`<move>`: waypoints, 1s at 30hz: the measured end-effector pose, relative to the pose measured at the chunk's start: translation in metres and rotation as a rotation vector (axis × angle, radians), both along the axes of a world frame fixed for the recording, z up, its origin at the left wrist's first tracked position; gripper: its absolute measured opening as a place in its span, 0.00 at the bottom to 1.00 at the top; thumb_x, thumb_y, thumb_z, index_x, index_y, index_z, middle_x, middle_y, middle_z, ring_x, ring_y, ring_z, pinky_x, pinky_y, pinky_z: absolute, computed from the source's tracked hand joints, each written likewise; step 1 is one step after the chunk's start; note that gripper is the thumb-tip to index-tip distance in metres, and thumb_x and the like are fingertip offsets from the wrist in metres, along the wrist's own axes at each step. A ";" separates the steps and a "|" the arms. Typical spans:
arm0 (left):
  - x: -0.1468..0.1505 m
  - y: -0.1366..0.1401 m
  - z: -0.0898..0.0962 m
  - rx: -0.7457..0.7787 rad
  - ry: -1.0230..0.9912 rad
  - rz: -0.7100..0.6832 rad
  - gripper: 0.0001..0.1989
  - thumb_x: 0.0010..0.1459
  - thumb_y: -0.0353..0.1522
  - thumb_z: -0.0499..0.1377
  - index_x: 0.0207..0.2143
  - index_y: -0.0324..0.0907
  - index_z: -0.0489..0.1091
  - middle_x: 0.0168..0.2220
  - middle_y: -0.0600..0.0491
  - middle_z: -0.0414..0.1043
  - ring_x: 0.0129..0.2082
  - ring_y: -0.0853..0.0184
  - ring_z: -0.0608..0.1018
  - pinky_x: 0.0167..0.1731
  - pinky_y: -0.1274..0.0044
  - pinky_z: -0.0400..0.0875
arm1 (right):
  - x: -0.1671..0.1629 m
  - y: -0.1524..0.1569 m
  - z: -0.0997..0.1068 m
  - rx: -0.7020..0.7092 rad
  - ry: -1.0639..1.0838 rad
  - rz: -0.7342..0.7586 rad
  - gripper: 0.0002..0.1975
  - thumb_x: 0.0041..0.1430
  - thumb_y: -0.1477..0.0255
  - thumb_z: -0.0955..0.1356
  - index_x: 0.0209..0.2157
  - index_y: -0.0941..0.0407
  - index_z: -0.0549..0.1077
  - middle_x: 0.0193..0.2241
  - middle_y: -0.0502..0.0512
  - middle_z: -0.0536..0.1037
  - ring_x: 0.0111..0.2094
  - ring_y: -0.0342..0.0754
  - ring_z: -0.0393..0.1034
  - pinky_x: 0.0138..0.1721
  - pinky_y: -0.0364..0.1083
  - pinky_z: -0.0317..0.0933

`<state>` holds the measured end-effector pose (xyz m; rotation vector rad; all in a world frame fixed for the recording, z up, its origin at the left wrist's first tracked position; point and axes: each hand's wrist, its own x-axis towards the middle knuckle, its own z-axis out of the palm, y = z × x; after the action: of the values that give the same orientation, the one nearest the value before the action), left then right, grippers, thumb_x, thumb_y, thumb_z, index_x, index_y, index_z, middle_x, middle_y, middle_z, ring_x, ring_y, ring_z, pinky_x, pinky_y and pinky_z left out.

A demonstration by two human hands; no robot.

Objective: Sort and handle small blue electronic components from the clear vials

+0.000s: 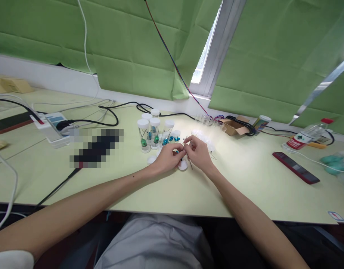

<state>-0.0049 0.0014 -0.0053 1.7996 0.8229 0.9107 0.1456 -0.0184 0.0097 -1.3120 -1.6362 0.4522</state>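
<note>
My left hand (pixel 169 157) and my right hand (pixel 199 152) meet over the table, fingertips pinched together. Between them is a small part with thin dark wires (pixel 185 141); its body is mostly covered by my fingers. A bit of blue shows at my left fingertips. Just below the fingers lies a white round cap (pixel 183 165). Left of my hands stand several clear tubes with white caps (pixel 143 136), holding small green and blue parts with wire legs. Loose blue parts (pixel 171 139) lie behind my left hand, near more white caps (pixel 198 132).
Several clear open tubes (pixel 207 119) stand at the back, beside a cardboard box (pixel 235 127) with black cable. Rightward are a can (pixel 262 124), a bottle (pixel 303 137) and a phone (pixel 296 168). A power strip (pixel 54 127) with cables and a pixelated dark object (pixel 97 149) lie left.
</note>
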 end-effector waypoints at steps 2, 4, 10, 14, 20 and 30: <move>0.000 0.000 0.000 -0.003 0.005 0.000 0.16 0.60 0.44 0.56 0.28 0.40 0.70 0.20 0.56 0.68 0.16 0.71 0.71 0.16 0.79 0.63 | 0.000 0.000 0.000 0.001 -0.001 0.003 0.05 0.54 0.74 0.63 0.32 0.54 0.69 0.14 0.43 0.65 0.17 0.43 0.62 0.24 0.43 0.56; 0.000 -0.001 0.001 -0.006 0.010 0.003 0.16 0.60 0.43 0.57 0.28 0.40 0.70 0.19 0.56 0.68 0.16 0.71 0.71 0.16 0.79 0.62 | 0.001 0.000 0.000 -0.001 -0.008 0.002 0.05 0.54 0.74 0.63 0.33 0.54 0.69 0.14 0.42 0.65 0.17 0.43 0.62 0.24 0.43 0.56; 0.000 -0.001 0.002 -0.023 0.021 0.006 0.16 0.60 0.44 0.57 0.28 0.40 0.69 0.18 0.56 0.67 0.15 0.71 0.70 0.16 0.79 0.62 | 0.001 0.000 0.000 -0.017 -0.031 0.000 0.05 0.54 0.74 0.62 0.33 0.54 0.70 0.14 0.42 0.65 0.17 0.43 0.63 0.25 0.43 0.57; 0.000 0.000 0.001 -0.007 0.017 0.006 0.16 0.60 0.44 0.56 0.28 0.40 0.70 0.18 0.56 0.68 0.15 0.71 0.70 0.16 0.79 0.62 | 0.002 0.000 0.000 -0.021 -0.030 0.007 0.06 0.54 0.74 0.62 0.33 0.54 0.70 0.14 0.42 0.66 0.17 0.43 0.63 0.25 0.43 0.57; 0.000 0.000 0.000 -0.007 0.007 -0.003 0.17 0.59 0.44 0.57 0.28 0.40 0.70 0.19 0.55 0.68 0.16 0.71 0.70 0.17 0.79 0.63 | 0.002 0.000 0.000 -0.029 -0.042 0.002 0.06 0.54 0.75 0.62 0.33 0.54 0.70 0.14 0.42 0.65 0.17 0.43 0.64 0.26 0.42 0.58; 0.000 -0.002 0.003 -0.005 0.026 0.007 0.17 0.59 0.44 0.56 0.26 0.40 0.69 0.18 0.56 0.68 0.15 0.72 0.69 0.18 0.79 0.62 | 0.002 0.001 0.000 -0.034 -0.056 0.006 0.07 0.54 0.75 0.62 0.33 0.54 0.70 0.14 0.42 0.66 0.17 0.43 0.64 0.26 0.43 0.58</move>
<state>-0.0049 -0.0010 -0.0019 1.8087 0.8469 0.8908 0.1479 -0.0175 0.0102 -1.3559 -1.6856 0.4527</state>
